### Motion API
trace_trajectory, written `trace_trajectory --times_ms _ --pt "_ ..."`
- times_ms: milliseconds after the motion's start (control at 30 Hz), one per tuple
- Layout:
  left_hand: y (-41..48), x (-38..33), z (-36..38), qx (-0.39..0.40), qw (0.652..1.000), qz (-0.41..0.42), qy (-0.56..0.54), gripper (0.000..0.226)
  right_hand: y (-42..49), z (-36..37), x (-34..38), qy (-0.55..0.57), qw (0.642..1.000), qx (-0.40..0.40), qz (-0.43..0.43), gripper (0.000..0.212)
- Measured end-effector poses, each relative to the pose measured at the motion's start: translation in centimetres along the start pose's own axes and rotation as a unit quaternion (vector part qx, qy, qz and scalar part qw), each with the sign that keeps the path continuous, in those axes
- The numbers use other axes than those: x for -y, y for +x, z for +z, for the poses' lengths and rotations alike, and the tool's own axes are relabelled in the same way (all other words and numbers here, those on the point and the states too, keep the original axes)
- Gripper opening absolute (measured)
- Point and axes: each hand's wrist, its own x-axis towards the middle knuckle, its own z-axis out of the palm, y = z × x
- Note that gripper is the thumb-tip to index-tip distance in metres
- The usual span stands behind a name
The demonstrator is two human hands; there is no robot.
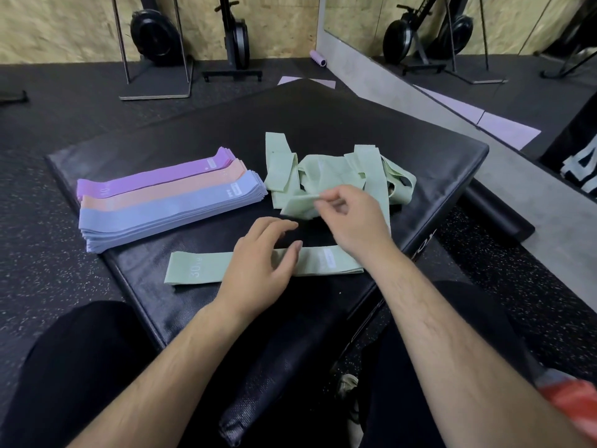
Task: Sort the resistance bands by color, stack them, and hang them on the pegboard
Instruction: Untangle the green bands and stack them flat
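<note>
right hand (352,218) on loose green band (295,205)

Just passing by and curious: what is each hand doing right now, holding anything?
Left hand: open, fingers relaxed over the flat green band.
Right hand: closed, pinching a loose green band.

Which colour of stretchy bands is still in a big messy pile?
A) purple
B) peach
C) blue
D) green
D: the green bands lie in a tangled heap, and the right hand pinches one of them. The purple stack, peach stack and blue stack lie flat and neat.
</note>
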Motion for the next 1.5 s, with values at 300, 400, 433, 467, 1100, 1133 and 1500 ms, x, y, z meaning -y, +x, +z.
trace_trajectory --times_ms 300,400,433,467,1100,1133,1500 --pt "0.4 0.2 -2.1 -0.050 0.989 -0.094 -0.104 0.051 -1.1 2.1 1.7 -0.060 0.994 0.067 -0.059 0.008" --pt "1.2 -0.4 -2.3 -0.047 0.961 -0.173 -0.210 0.039 -1.5 2.4 1.7 -0.031 0.996 0.062 -0.064 0.007" --pt "1.5 -0.6 -2.3 -0.048 0.940 -0.206 -0.268 0.030 -1.7 2.6 1.7 -0.017 0.996 0.061 -0.065 0.007" --pt "1.8 -0.8 -2.2 -0.050 0.917 -0.232 -0.320 0.022 -2.0 2.7 1.7 -0.005 0.996 0.061 -0.070 0.008" --pt "1.5 1.4 -3.3 -0.082 0.927 -0.213 -0.298 0.033 -0.7 5.0 1.7 -0.139 0.971 0.113 -0.157 0.014" --pt "1.5 1.6 -3.4 -0.078 0.933 -0.213 -0.280 0.029 -0.7 5.0 1.8 -0.126 0.971 0.118 -0.168 0.011" --pt "2.1 3.4 -6.0 -0.161 0.913 -0.253 -0.277 0.010 0.9 1.8 0.8 -0.258 0.948 0.162 -0.097 0.011"
